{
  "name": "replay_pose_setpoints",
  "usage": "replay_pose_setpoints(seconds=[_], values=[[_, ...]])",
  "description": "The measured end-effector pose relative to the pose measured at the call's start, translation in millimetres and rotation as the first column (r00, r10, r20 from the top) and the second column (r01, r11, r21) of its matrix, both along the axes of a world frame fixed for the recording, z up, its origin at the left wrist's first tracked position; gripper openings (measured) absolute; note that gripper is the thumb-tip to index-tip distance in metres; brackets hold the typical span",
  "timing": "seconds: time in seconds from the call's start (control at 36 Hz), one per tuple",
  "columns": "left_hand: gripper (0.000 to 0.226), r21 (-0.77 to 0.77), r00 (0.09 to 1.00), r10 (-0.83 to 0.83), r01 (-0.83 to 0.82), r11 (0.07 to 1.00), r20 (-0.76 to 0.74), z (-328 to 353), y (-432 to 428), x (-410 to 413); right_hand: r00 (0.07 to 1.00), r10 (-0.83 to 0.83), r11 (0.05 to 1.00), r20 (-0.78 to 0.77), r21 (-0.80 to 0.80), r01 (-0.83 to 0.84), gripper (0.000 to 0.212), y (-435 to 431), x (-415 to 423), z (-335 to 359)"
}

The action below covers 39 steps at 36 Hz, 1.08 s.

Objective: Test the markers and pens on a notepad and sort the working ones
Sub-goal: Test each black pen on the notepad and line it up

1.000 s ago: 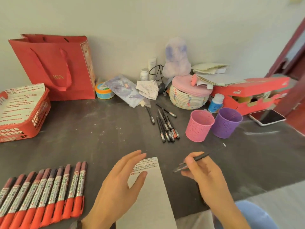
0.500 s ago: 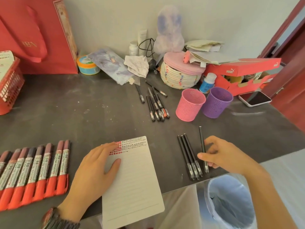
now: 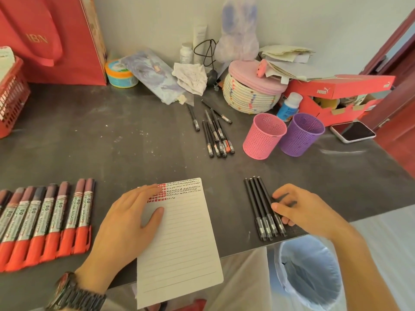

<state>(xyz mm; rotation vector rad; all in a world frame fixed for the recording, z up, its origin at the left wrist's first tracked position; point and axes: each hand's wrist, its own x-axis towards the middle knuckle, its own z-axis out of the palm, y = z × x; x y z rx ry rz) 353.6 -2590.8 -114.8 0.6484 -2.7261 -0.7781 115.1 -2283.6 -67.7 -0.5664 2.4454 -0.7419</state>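
Pens (image 3: 261,205), four black capped ones, lie side by side in a tight row at the lower right of the frame, on the dark table (image 3: 112,142) near its front edge. The right hand (image 3: 301,209) sits just right of them, its fingers loosely bent and gripping nothing, fingertips (image 3: 275,206) touching the outermost pen. The notepad (image 3: 179,239) lies at lower centre (its lower end overhangs the table edge), with rows of small red and black marks across the top lines. The left hand (image 3: 125,225) rests flat on the pad's left side, fingers straight. A row of red markers (image 3: 45,221) fills the lower left. More black pens (image 3: 215,135) lie in a loose cluster at upper centre, beside a pink cup (image 3: 262,135) and a purple cup (image 3: 301,134).
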Motion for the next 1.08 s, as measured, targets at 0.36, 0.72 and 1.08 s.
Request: replay_pose_setpoints(seconds=[0.36,0.72,1.08], values=[[0.045,-0.007,1.000,0.000,0.000,1.000,0.027,2,1,0,0.999,0.005,0.999,-0.037,0.035,-0.003,0.013,-2,2,-4],[0.033,-0.070,0.999,-0.009,0.006,0.997,-0.038,-5,4,-1,0.976,-0.007,0.996,-0.217,-0.085,-0.012,0.014,-25,8,4],[0.033,-0.090,0.990,0.025,-0.038,0.995,-0.142,-11,2,-9,0.834,0.230,0.955,-0.501,-0.048,-0.292,0.021,-216,-32,13]])
